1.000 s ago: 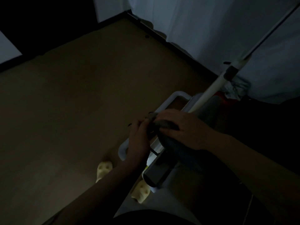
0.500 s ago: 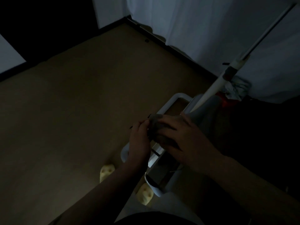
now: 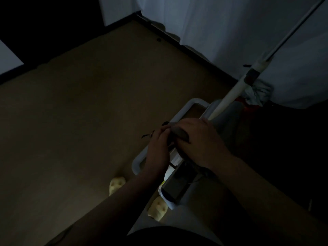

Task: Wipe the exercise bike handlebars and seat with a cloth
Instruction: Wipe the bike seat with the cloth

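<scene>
In dim light both hands meet over the middle of the exercise bike handlebars (image 3: 179,114), a pale loop right of centre. The right hand (image 3: 200,141) lies curled over a dark cloth (image 3: 180,133), gripping it. The left hand (image 3: 158,150) pinches the cloth's near edge. Pale slippers (image 3: 116,186) sit below on the floor (image 3: 79,121).

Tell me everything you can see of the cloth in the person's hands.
The cloth is a small, dark grey piece of soft-looking fabric, bunched up, with only a narrow strip showing between the hands. It sits on top of the exercise bike's pale frame, above the dim floor. The right hand lies over most of it, fingers curled down around it, while the left hand touches its near edge. The dark room hides its texture and full outline.
</scene>
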{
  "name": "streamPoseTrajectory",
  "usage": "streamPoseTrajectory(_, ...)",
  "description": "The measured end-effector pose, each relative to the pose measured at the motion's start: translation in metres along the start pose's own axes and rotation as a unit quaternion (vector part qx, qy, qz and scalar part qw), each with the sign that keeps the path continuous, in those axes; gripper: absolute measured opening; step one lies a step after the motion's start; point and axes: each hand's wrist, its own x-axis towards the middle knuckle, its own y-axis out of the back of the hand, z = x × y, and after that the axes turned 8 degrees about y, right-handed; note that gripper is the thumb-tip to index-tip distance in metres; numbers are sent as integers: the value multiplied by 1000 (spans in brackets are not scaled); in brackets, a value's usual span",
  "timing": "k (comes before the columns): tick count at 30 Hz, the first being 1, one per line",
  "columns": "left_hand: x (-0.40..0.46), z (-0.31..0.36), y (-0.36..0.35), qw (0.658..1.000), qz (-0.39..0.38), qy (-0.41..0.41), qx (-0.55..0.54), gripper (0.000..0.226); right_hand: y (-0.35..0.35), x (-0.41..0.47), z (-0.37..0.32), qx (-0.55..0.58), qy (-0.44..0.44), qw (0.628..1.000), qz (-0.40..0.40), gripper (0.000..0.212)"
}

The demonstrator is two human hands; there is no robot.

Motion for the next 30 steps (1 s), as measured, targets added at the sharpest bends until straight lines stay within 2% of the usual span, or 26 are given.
streamPoseTrajectory(2, 0, -2, -4, 999, 10, 32, -17, 23, 2, 6, 3, -4, -5, 1000, -18, 36)
streamPoseTrajectory(4, -2, -1, -3, 1000, -9, 25, -1, 24, 3, -8, 7, -10, 6, 1000, -23, 49)
streamPoseTrajectory(6, -2, 5, 2, 999, -31, 5, 27, 24, 6, -6, 9, -3, -50, 999, -19, 59)
streamPoseTrajectory(9, -2, 10, 2, 999, -26, 7, 33, 22, 12, 23, 9, 31, -163, 985, -47, 48)
streamPoseTrajectory(11, -6, 14, 2, 997, -47, 3, 68, 18, 17, 24, 11, 43, -155, 985, -57, 40)
streamPoseTrajectory(14, -10, 24, 5, 992, -83, -21, 94, 20, 29, 3, 34, 14, -163, 986, -32, 44)
streamPoseTrajectory(16, -9, 31, 5, 981, -123, -55, 138, 24, 34, -6, 49, -29, -210, 977, 32, 40)
streamPoseTrajectory(19, -4, 31, -1, 969, -167, -84, 164, 29, 25, -15, 44, -44, -202, 974, 94, 38)
streamPoseTrajectory(22, 1, 31, -6, 951, -233, -91, 182, 21, 4, -36, 22, -20, -193, 976, 98, 58)
streamPoseTrajectory(24, 2, 35, -9, 936, -254, -109, 217, 23, 1, -42, 21, -48, -222, 969, 99, 72)
streamPoseTrajectory(28, 8, 38, -14, 904, -269, -139, 300, 20, -2, -30, 10, -69, -337, 932, 116, 60)
streamPoseTrajectory(30, 11, 38, -12, 882, -286, -148, 344, 24, -20, -34, -5, -70, -381, 914, 121, 61)
